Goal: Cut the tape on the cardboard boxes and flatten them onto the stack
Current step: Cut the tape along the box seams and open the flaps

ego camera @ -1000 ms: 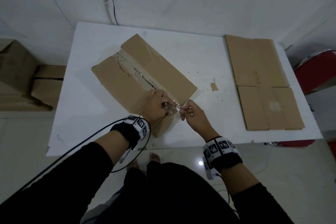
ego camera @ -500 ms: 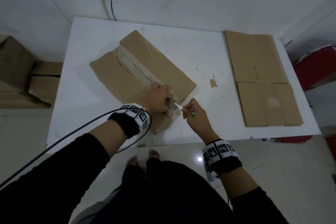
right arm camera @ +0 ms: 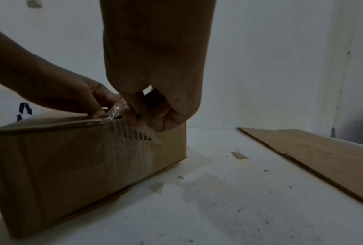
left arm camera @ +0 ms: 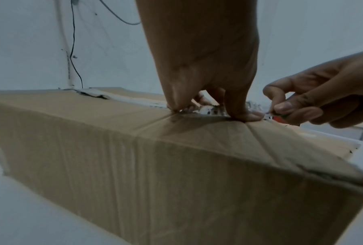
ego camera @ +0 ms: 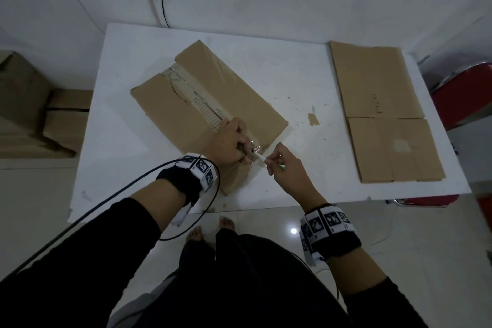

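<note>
Cardboard box point(ego camera: 207, 104) near table's point(ego camera: 266, 61) front edge, left of centre, long axis slanting from front-right to back-left. Right hand point(ego camera: 286, 168) pinching small cutter point(ego camera: 262, 158), tip at box's near end where clear tape point(right arm camera: 132, 140) wraps over edge. Left hand point(ego camera: 230, 145) just beside, fingers curled, pinching loose tape at seam. Seam runs away from cutter toward back-left; top tape looks largely torn. Flattened stack point(ego camera: 383, 112) along table's right edge; handwriting on it, unreadable.

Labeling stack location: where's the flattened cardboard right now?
In the head view, the flattened brown cardboard sheet lies on the right side of the white table, right of the taped brown cardboard box, apart from it.
</note>
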`<state>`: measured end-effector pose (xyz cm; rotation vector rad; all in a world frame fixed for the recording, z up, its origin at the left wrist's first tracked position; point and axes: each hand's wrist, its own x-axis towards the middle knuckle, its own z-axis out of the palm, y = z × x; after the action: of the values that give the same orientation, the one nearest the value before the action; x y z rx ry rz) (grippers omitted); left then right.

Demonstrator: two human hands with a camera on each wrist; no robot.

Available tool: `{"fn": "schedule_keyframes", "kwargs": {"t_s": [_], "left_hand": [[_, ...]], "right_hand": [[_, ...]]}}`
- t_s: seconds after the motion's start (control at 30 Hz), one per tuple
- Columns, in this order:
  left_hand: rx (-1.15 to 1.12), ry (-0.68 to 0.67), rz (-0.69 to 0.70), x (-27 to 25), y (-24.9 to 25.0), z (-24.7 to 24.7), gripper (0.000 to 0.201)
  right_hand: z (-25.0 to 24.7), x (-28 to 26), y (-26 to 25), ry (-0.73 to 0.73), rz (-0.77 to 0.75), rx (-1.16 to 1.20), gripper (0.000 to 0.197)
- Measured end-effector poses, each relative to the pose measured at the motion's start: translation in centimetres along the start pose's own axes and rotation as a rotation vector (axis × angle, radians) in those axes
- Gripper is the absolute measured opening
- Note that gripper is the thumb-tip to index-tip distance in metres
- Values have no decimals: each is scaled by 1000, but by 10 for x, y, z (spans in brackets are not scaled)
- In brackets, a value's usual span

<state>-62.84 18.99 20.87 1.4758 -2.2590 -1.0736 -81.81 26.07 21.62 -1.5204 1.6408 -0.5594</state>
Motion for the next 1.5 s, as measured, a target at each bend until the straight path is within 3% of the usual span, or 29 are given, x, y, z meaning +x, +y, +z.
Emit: {"fn": "schedule_keyframes", "kwargs": {"t_s": [0.2,0.57,0.8,0.97,1.33,1.5], "left_hand": [[-61,-1,-61,2,-1,-3,34],[100,-30,-7,-1,-2,1,34],[443,-374,-49,8,17,-29,79],[448,-284,-9,1,13,-17,63],[399,-212,15,-7,10,-16,64],[388,-171,3,-9,9,-16,51]], "right_hand": [[5,1,-7,23,86,76,13],[10,-1,-5,18,109,80,12],[13,8,-2,90,127,48,11],[6,5,-1,-6,74,75,10],[9,0,0,-27,38,98,19],[25,-3,-4,81,39,148,24]]}}
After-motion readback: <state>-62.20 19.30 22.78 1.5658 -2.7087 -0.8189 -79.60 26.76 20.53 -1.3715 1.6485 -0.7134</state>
